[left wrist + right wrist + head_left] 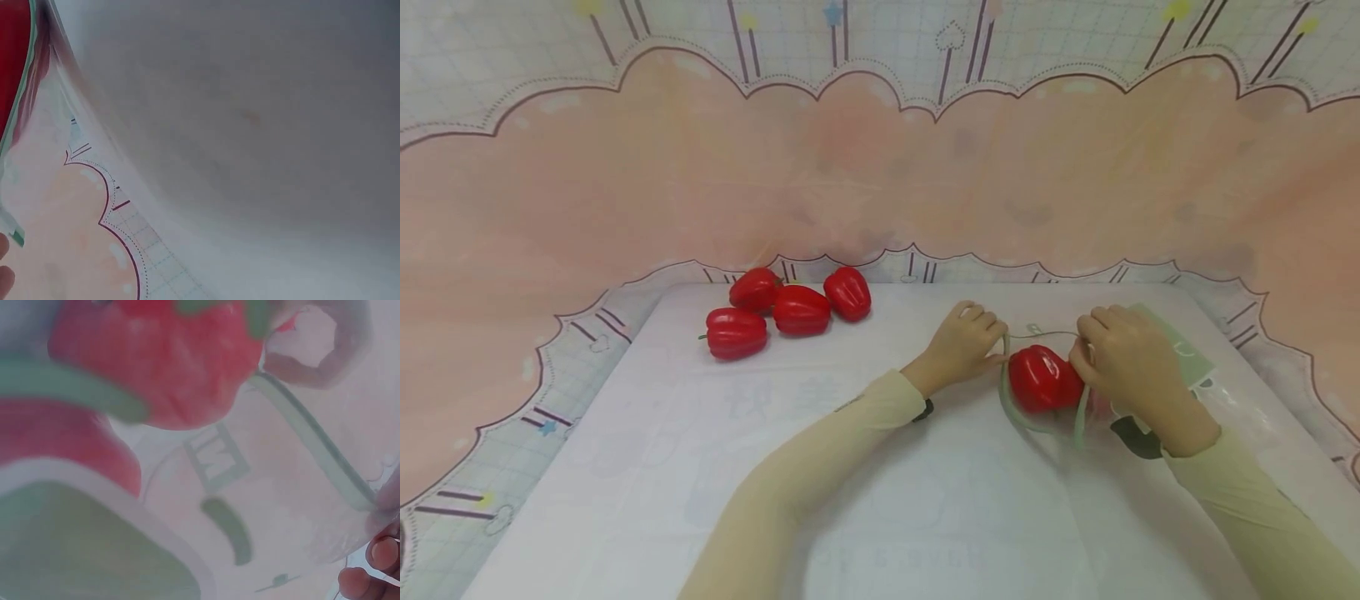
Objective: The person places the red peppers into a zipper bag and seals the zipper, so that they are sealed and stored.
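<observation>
Head cam above, looking down at table (925,517), wrist cams v. close, all share red pepper (1041,379)

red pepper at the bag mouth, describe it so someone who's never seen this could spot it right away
On the white table, look right of centre, where the left hand and right hand hold open a clear plastic bag with a green rim. The red pepper sits in that opening between them. The other four peppers lie bare in a cluster at the far left.

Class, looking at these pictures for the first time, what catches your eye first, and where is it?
A red pepper sits in the mouth of a clear bag, right of centre, with the left hand and right hand pinching the bag's green rim. Four more red peppers cluster at the far left of the white mat.
</observation>
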{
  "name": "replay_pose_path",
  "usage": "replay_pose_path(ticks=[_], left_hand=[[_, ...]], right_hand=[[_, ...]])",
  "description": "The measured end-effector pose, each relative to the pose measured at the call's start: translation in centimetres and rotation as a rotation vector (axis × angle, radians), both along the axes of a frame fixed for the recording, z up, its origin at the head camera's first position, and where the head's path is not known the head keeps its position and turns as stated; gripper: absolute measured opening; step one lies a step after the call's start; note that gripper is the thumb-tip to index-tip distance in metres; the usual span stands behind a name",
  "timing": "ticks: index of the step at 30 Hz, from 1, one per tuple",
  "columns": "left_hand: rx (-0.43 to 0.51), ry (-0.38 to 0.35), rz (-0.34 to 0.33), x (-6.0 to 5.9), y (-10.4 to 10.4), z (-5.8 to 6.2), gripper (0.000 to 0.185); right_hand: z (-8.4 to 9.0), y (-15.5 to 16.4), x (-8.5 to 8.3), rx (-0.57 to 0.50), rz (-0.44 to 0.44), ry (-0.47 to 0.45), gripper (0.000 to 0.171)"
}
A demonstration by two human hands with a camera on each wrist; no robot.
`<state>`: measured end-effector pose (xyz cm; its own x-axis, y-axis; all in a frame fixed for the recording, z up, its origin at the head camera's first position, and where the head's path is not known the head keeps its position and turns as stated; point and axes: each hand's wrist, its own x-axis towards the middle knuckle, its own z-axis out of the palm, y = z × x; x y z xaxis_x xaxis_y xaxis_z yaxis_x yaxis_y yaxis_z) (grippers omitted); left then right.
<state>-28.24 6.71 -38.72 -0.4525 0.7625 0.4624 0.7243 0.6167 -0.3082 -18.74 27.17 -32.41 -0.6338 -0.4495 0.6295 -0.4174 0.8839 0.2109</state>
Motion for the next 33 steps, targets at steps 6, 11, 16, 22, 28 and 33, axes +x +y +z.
replay_pose_path(ticks=[6,11,16,22,28,33], left_hand=[[0.025,-0.046,-0.010,0.0,-1.4,0.0,0.045],[0.035,-0.077,-0.024,0.2,-2.7,0.2,0.049],[0.027,-0.083,-0.016,0.6,-4.0,0.5,0.053],[0.046,-0.117,-0.008,0.9,-5.8,0.7,0.056],[0.048,-0.120,0.032,0.7,-7.9,0.7,0.057],[0.045,-0.125,0.093,0.1,-9.7,0.7,0.058]], right_hand=[[-0.2,0.1,-0.1,0.008,-0.014,-0.006,0.011],[-0.2,0.2,-0.2,0.024,-0.016,-0.005,0.011],[-0.2,0.1,-0.1,0.031,-0.010,-0.003,0.012],[-0.3,0.1,-0.1,0.036,-0.001,0.006,0.011],[-0.5,0.2,-0.2,0.036,0.004,0.006,0.011],[-0.6,0.3,-0.2,0.026,0.015,0.003,0.011]])
